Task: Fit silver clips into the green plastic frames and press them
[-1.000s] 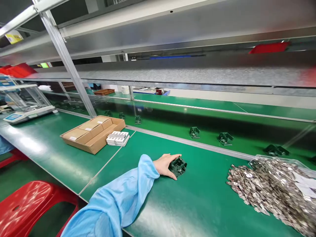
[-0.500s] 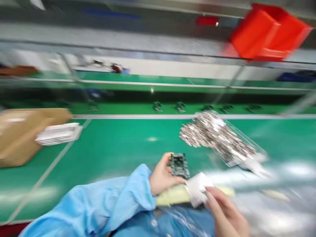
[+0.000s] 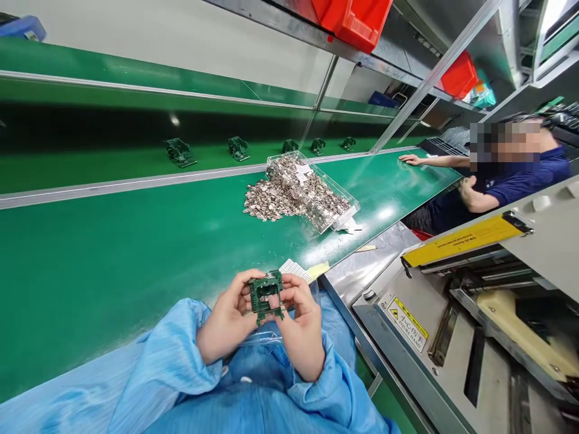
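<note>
The benchtop (image 3: pixel 113 253) is smooth, glossy green, edged by a dull metal strip (image 3: pixel 136 182). Small shiny metal pieces (image 3: pixel 269 200) form a rough heap beside a clear, glossy plastic tray (image 3: pixel 348 212). The green frame-like part (image 3: pixel 255 296) looks like hard plastic or circuit board. Soft, creased blue cloth makes the sleeves (image 3: pixel 181 337); the red bin (image 3: pixel 362 24) is smooth plastic.

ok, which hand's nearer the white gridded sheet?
Right. The right hand is just this side of the white gridded sheet, fingers right by it, contact unclear. The left hand is farther off, across the green part.
</note>
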Tool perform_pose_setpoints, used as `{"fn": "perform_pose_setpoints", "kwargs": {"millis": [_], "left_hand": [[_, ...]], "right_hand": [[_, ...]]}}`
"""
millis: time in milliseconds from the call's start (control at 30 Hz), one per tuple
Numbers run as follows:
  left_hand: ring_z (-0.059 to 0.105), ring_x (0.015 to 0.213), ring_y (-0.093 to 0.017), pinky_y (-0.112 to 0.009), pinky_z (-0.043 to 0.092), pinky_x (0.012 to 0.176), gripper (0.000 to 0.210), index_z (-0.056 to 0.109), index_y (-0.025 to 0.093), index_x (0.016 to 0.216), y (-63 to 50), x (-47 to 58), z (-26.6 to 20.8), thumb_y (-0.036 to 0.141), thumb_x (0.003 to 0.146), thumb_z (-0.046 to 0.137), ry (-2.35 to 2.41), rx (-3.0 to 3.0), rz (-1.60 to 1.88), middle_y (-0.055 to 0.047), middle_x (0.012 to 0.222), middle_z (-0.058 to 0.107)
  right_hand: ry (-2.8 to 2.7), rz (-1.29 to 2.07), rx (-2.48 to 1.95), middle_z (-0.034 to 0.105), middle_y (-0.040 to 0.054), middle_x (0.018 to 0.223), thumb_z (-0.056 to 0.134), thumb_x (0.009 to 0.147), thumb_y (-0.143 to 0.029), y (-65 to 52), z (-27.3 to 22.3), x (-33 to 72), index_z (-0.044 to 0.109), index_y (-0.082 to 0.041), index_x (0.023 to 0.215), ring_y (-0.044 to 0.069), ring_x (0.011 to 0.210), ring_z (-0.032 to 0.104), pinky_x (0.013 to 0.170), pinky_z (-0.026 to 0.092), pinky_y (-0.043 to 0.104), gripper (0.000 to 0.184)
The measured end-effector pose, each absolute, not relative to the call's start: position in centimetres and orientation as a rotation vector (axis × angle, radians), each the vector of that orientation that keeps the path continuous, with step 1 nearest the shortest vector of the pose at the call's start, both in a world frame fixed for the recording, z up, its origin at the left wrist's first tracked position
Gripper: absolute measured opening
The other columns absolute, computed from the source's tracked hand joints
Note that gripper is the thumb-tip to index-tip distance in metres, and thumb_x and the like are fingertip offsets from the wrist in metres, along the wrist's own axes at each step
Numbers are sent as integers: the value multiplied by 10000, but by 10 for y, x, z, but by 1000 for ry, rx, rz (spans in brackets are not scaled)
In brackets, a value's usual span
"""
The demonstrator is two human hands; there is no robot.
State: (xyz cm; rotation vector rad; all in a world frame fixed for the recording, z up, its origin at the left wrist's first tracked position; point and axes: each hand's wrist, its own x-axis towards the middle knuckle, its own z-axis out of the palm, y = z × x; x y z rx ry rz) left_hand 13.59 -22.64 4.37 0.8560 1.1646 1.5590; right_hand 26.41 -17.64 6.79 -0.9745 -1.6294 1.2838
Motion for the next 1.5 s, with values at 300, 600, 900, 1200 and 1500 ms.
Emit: {"fn": "perform_pose_setpoints", "kwargs": {"millis": [300, 600, 900, 1200, 1500], "left_hand": [[622, 804, -125, -205, 530, 714, 374, 501, 288, 1138, -234, 134, 39, 196, 806, 648, 1218, 1038, 1514, -12, 953, 608], [557, 664, -117, -192, 474, 582, 234, 528, 272, 1076, -236, 135, 42, 263, 852, 594, 1390, 1105, 1543, 0, 846, 595], [591, 693, -104, -174, 492, 621, 231, 568, 225, 1033, -238, 139, 54, 208, 808, 619, 1445, 1130, 1550, -1, 868, 617], [585, 709, -75, -132, 484, 645, 315, 571, 245, 1066, -242, 140, 51, 100, 788, 600, 1402, 1190, 1506, 18, 894, 612], [605, 728, -82, -141, 493, 660, 312, 579, 241, 1049, -241, 141, 55, 98, 773, 602, 1398, 1219, 1495, 18, 907, 639]], "right_hand": [[-1680, 1193, -1014, 590, 64, 998, 640, 831, -251, -181, 65, 264, 606, -197, 723, 186, 866, 578, 663, 459, 269, 125], [-1332, 1590, -1007, 547, -27, 684, 714, 765, -303, -186, 65, 260, 562, -206, 761, 123, 559, 492, 550, 434, 240, 181], [-1195, 1605, -942, 540, -17, 694, 730, 720, -259, -192, 65, 262, 540, -203, 740, 128, 615, 481, 526, 388, 219, 199], [-1110, 1593, -947, 546, -21, 709, 697, 691, -170, -199, 61, 264, 535, -195, 732, 121, 636, 487, 567, 397, 216, 169], [-1049, 1587, -963, 532, -26, 690, 681, 665, -161, -204, 59, 263, 496, -189, 691, 117, 619, 463, 566, 384, 216, 189]]}}
